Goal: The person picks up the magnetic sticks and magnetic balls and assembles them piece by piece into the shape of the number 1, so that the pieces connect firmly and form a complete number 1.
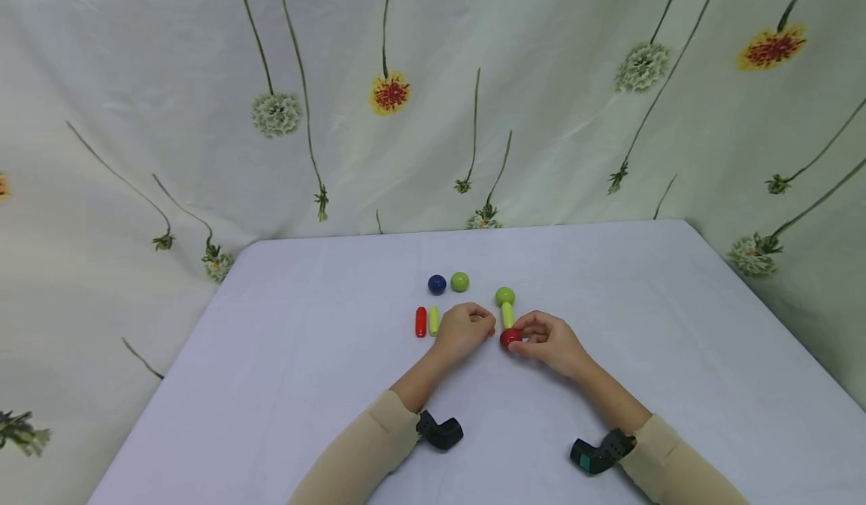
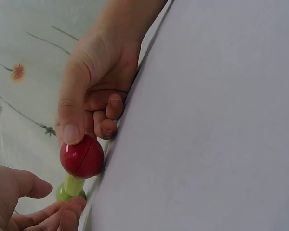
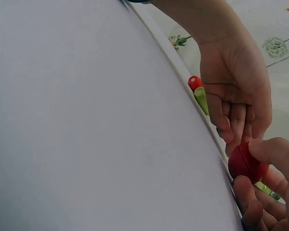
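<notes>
A glossy red ball (image 1: 509, 339) sits at the near end of a yellow-green stick (image 1: 507, 316), with a light green ball (image 1: 504, 296) at its far end. My right hand (image 1: 551, 343) pinches the red ball between thumb and fingers; a groove crosses that ball in the right wrist view. Just left of this row is my left hand (image 1: 465, 332), its thumb apart from its loosely bent fingers and nothing between them. In the left wrist view, the left fingertips (image 2: 77, 204) overlap the stick and green ball; whether they touch is unclear.
Left of the left hand lie a red stick (image 1: 421, 322) and another yellow-green stick (image 1: 434, 321), side by side. Beyond them are a dark blue ball (image 1: 437, 285) and a second green ball (image 1: 460, 282). A white cloth covers the table (image 1: 304, 370); a flowered curtain (image 1: 541, 114) hangs behind.
</notes>
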The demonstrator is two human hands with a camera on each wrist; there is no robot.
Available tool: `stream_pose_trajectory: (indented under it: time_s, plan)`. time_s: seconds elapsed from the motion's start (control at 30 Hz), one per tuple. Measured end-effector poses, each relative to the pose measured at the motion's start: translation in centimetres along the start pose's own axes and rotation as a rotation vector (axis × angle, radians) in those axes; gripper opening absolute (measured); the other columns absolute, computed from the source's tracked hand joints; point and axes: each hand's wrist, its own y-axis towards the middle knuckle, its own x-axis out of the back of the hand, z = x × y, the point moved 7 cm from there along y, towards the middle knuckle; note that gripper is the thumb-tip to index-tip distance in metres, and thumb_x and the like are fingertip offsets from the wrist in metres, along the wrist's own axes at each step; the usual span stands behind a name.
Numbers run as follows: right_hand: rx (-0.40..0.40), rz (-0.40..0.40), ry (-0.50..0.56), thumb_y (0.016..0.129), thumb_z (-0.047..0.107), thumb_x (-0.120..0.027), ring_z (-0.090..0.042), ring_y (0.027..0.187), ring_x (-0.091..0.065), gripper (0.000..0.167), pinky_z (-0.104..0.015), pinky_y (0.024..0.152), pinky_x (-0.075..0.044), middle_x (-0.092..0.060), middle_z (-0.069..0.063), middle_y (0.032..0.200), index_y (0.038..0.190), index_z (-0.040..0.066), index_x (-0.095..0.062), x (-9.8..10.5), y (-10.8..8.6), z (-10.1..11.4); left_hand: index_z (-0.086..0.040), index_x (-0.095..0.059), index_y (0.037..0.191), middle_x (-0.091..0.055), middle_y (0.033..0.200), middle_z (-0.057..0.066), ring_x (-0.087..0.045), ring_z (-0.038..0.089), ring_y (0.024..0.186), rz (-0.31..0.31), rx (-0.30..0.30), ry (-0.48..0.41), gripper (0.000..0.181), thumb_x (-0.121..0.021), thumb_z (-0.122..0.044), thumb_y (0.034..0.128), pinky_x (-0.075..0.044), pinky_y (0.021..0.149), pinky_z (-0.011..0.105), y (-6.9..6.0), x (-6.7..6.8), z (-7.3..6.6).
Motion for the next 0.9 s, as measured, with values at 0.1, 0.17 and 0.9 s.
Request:
stream_pose_trajectory:
  time_s: [0.1,0.17,0.9]
  plan:
    - [-0.01,-0.004,-0.002,0.081,0.008,-0.078,-0.011,0.063,-0.055,0.032,-0.021,0.052,-0.042,-0.069,-0.014,0.096,0.105,-0.005,-0.062,0.0,0.0,-0.1,-0.007,-0.069,0.099,-0.069,0.076,-0.004,-0.059,0.011,0.073,0.007,0.003,-0.002,0.018,-0.062,-0.022,0.0912,-0.047,0.066,0.025,-0.4,0.7,0.1]
    - [-0.016,-0.005,-0.003,0.081,0.008,-0.078,-0.012,0.063,-0.055,0.032,-0.021,0.052,-0.042,-0.069,-0.014,0.097,0.105,-0.005,-0.062,0.0,0.0,-0.1,-0.007,-0.069,0.1,-0.069,0.076,-0.003,-0.06,0.011,0.073,0.013,0.001,-0.009,0.018,-0.062,-0.021,0.0917,-0.048,0.067,0.025,-0.7,1.3,0.1]
    - [-0.031,-0.004,0.003,0.081,0.008,-0.078,-0.012,0.062,-0.056,0.033,-0.022,0.051,-0.042,-0.068,-0.014,0.098,0.107,-0.005,-0.061,0.1,0.0,-0.2,-0.005,-0.071,0.101,-0.069,0.079,-0.001,-0.06,0.011,0.069,-0.128,-0.045,0.089,0.018,-0.063,-0.017,0.0895,-0.046,0.062,0.026,-1.9,9.1,1.5]
